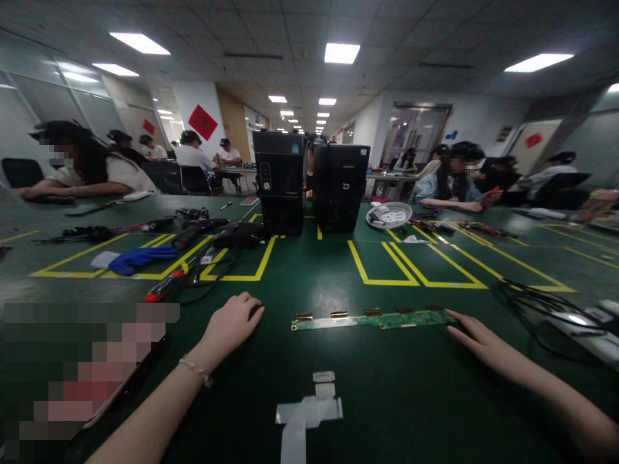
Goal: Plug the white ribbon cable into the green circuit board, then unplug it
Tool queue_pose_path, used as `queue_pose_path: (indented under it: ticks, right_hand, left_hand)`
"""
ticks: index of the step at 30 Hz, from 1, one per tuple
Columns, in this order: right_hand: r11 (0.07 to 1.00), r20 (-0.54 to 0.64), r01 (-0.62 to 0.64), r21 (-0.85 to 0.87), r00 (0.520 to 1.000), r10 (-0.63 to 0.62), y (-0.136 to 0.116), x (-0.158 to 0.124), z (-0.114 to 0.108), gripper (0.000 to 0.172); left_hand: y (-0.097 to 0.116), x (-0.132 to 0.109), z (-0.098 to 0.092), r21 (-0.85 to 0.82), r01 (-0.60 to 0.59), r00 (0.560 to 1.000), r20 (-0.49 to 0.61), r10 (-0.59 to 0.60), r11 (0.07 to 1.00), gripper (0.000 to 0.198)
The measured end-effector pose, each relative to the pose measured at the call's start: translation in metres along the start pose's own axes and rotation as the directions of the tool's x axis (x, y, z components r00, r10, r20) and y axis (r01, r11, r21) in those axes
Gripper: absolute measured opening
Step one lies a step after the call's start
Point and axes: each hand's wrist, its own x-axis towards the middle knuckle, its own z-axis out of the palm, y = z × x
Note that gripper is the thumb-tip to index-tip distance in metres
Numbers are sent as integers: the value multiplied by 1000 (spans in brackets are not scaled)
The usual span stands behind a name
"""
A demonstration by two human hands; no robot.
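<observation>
Circuit board (pixel 377 318) lies flat on the surface (pixel 416 399) at 12 o'clock. Right hand (pixel 478 345), fingers flat and spread, touches its 3 o'clock end. Left hand (pixel 231 327), loosely curled and empty, rests near its 9 o'clock end. Risk: bare fingers may pass static or flex the thin board.

Two slim forearms show bare at the lower edge. A thin, pale beaded bracelet (pixel 196 372) circles the left wrist. The left grip (pixel 232 325) and right grip (pixel 476 341) are bare too.
</observation>
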Motion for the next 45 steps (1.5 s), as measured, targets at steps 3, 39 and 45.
queue_pose_path:
  ticks: [3,39,45]
  right_hand:
    - [999,83,-36,41,996,32,-12,9,6,80]
    - [983,423,73,171,895,-140,-143,-51,20,84]
    - [855,263,517,-37,831,-491,-144,-35,15,52]
  left_hand:
    - [0,0,1,3,2,1000,-9,-2,1000,36]
    - [2,-1,0,-3,13,1000,-6,-13,1000,40]
    - [0,0,0,-13,12,1000,0,-12,1000,41]
